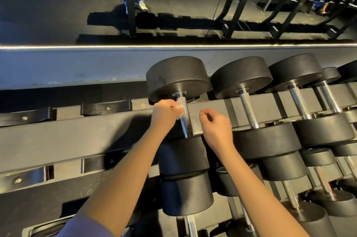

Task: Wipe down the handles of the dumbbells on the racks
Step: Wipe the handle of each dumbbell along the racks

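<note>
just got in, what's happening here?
A person is cleaning at a dark metal dumbbell rack. The left hand holds a small white wipe against the knurled steel handle of the leftmost black round dumbbell on the upper row. The right hand hovers just right of that handle, fingers loosely curled, holding nothing.

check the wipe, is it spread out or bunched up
Bunched up: the wipe is a small crumpled wad pinched by the left hand at the dumbbell handle.

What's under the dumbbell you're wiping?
Another dumbbell, one row down. One black head and a bit of its handle show. Its other end is cut off by the picture's edge.
</note>
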Action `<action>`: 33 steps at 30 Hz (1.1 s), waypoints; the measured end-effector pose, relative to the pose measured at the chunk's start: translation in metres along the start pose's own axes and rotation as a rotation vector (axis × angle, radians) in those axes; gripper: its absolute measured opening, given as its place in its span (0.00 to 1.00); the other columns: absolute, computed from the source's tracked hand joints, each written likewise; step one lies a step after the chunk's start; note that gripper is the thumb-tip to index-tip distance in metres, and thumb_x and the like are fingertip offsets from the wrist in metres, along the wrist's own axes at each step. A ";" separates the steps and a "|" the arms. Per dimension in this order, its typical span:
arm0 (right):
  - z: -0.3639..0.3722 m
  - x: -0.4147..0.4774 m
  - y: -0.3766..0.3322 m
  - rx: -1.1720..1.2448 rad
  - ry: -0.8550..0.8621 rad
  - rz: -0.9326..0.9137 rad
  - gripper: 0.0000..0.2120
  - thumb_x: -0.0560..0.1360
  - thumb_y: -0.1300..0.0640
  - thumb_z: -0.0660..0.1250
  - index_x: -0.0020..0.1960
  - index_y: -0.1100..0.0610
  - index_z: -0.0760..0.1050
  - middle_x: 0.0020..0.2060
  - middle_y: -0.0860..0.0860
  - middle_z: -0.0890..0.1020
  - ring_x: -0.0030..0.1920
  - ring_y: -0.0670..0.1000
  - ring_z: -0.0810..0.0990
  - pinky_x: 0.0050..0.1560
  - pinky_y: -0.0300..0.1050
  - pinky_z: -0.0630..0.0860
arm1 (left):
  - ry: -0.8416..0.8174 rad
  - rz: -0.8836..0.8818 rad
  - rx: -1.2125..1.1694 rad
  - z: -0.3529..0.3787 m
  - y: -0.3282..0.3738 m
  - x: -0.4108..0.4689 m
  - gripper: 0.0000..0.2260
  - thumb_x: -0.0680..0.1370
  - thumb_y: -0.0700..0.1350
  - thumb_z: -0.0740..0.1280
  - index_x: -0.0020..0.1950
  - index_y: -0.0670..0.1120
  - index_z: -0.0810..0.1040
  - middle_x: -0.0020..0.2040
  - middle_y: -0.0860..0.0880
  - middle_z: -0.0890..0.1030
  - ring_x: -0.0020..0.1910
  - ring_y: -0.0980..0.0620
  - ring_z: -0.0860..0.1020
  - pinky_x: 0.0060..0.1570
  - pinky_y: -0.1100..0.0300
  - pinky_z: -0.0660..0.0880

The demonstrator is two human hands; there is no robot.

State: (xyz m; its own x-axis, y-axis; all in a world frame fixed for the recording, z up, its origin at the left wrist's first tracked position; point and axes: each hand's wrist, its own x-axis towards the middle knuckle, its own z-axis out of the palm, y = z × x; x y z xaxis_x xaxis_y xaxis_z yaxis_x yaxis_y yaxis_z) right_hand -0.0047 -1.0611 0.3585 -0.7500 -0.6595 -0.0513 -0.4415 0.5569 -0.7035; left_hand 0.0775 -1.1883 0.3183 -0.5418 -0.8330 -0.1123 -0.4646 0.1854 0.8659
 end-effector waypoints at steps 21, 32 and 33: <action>0.000 -0.002 -0.002 0.098 0.017 0.041 0.11 0.78 0.57 0.60 0.43 0.56 0.79 0.36 0.50 0.80 0.37 0.45 0.76 0.35 0.36 0.70 | -0.143 0.002 0.011 -0.004 -0.006 -0.012 0.04 0.76 0.44 0.68 0.44 0.44 0.80 0.40 0.52 0.79 0.41 0.57 0.76 0.41 0.66 0.70; 0.006 0.001 0.002 0.028 0.058 0.114 0.11 0.77 0.54 0.59 0.40 0.53 0.77 0.33 0.47 0.77 0.35 0.46 0.75 0.32 0.41 0.67 | -0.342 -0.064 0.211 -0.007 0.001 -0.021 0.07 0.74 0.41 0.68 0.36 0.45 0.78 0.36 0.49 0.77 0.36 0.54 0.74 0.36 0.64 0.69; 0.006 0.001 0.002 0.027 0.057 0.115 0.11 0.77 0.54 0.59 0.39 0.53 0.76 0.32 0.47 0.77 0.34 0.46 0.74 0.32 0.41 0.67 | -0.391 -0.058 0.242 -0.009 -0.001 -0.024 0.09 0.74 0.40 0.69 0.33 0.47 0.77 0.34 0.50 0.77 0.33 0.56 0.74 0.33 0.66 0.67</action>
State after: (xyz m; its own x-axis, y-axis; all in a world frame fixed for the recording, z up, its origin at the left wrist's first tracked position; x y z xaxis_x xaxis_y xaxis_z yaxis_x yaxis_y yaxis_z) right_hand -0.0036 -1.0635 0.3530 -0.8221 -0.5617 -0.0930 -0.3378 0.6127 -0.7145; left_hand 0.0973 -1.1734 0.3246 -0.7120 -0.5949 -0.3730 -0.6268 0.2991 0.7195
